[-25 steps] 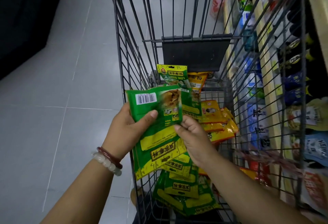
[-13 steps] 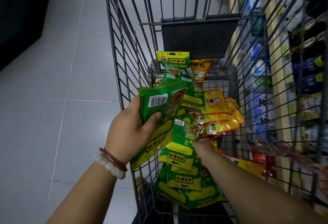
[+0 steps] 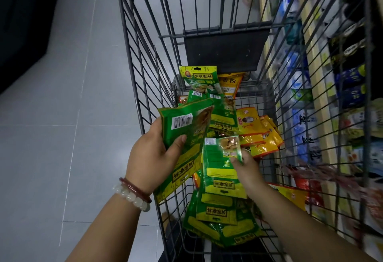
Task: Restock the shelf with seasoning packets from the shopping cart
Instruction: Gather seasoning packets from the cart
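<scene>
My left hand (image 3: 153,156) grips a stack of green seasoning packets (image 3: 184,135) at the left wall of the wire shopping cart (image 3: 134,68), thumb across the front. My right hand (image 3: 246,168) is inside the cart and pinches one green packet (image 3: 219,158) by its upper right corner, lifted above the pile. Several more green packets (image 3: 217,218) lie in the cart's near end, others (image 3: 199,79) lean at the far end, and yellow packets (image 3: 257,135) lie to the right.
The store shelf (image 3: 317,87) runs along the cart's right side, stocked with blue, black and white packets. A dark flap (image 3: 226,50) closes the cart's far end. Grey tiled floor (image 3: 62,116) lies to the left.
My right hand reached down into the cart, took one green packet and is lifting it toward the stack. My left hand kept its stack, tilting slightly.
</scene>
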